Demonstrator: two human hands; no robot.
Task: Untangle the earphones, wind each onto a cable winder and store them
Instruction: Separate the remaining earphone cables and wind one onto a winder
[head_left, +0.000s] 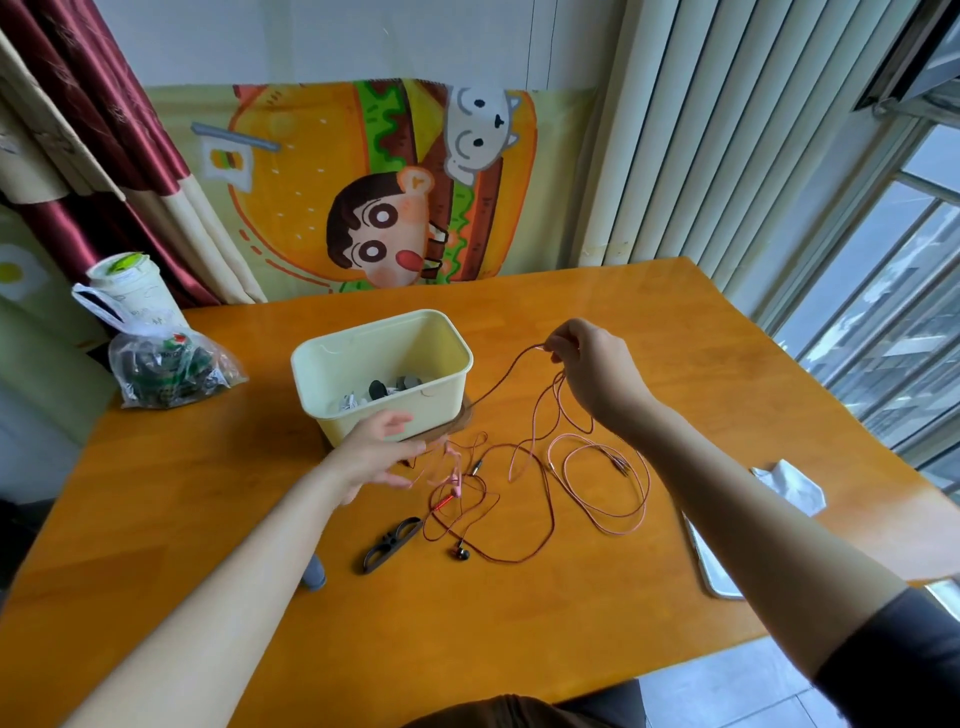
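Observation:
Two tangled earphone cables lie on the orange table (519, 649): a dark red one (540, 545) with a black earbud (461, 553), and a pink one (618, 499). My right hand (592, 374) pinches a loop of the dark red cable and holds it raised above the table. My left hand (376, 447) hovers in front of the box with its fingers spread, beside the pink earbud end (457, 478); it looks blurred. A black cable winder (392, 543) lies flat near the cables. The cream storage box (332, 364) holds several small dark items.
A clear plastic bag (171, 371) and a paper cup (130, 286) stand at the table's back left. A crumpled tissue (789, 486) and a flat phone-like object (714, 561) lie at the right edge. A small grey piece (313, 571) lies beside my left forearm.

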